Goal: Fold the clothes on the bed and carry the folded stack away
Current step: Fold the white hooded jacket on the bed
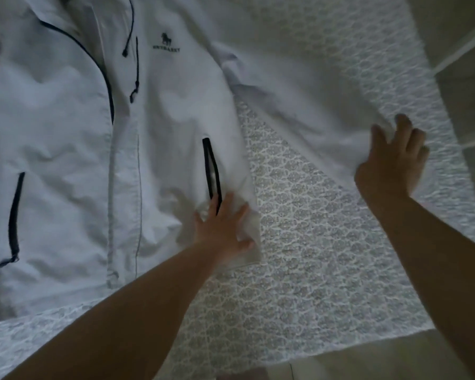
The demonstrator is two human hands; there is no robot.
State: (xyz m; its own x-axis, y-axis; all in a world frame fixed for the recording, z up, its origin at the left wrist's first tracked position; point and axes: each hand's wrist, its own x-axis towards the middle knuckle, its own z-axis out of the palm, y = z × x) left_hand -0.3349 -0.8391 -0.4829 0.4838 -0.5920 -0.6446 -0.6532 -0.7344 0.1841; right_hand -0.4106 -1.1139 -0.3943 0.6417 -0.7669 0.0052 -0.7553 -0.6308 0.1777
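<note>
A white zip-up jacket (pixel 74 138) with dark trim, dark pocket zips and a small horse logo lies front-up, spread flat on the bed (pixel 313 270). My left hand (pixel 225 223) rests flat, fingers spread, on the jacket's lower right hem corner beside the pocket zip. The jacket's sleeve (pixel 299 113) runs out to the right across the bed. My right hand (pixel 395 157) lies on the sleeve's cuff end, fingers spread over the fabric; whether it grips the cuff is unclear.
The bed cover has a pale lace-like pattern. Its near edge (pixel 340 349) and right edge (pixel 450 133) border a light floor. White furniture edges (pixel 464 48) show at the upper right.
</note>
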